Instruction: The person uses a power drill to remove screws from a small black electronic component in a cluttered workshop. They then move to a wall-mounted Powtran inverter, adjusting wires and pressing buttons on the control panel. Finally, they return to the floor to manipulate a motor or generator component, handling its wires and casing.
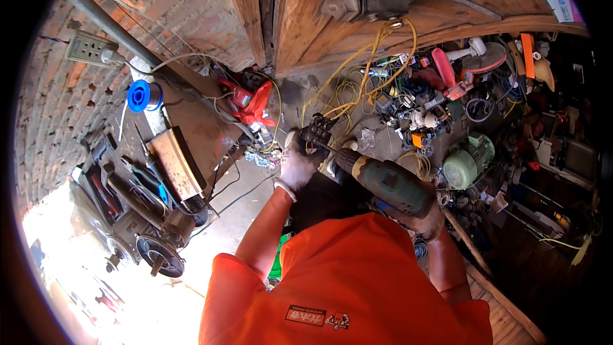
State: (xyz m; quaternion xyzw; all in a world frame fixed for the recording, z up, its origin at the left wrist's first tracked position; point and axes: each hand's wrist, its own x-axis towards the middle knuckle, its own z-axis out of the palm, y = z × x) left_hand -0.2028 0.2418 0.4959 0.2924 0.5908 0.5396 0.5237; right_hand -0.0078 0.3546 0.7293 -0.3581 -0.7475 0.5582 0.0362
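My right hand [428, 222] is wrapped round the handle of a teal power drill [394, 182], mostly hidden beneath its body. The drill's thin bit points left and reaches toward a small dark metal part [315, 131]. My left hand [297, 169], in a whitish work glove, grips that part with its fingers partly hidden. Whether the bit touches the part, I cannot tell. A yellow cord [364, 86] hangs from the door handle just beyond the part.
Left stands a bench with a blue wire spool [144, 96], a soldering iron [152, 161] and a motor [167, 249]. Ahead is a wooden door [319, 38]. On the right floor lie a green electric motor [469, 161], a fan [483, 57] and jumbled parts.
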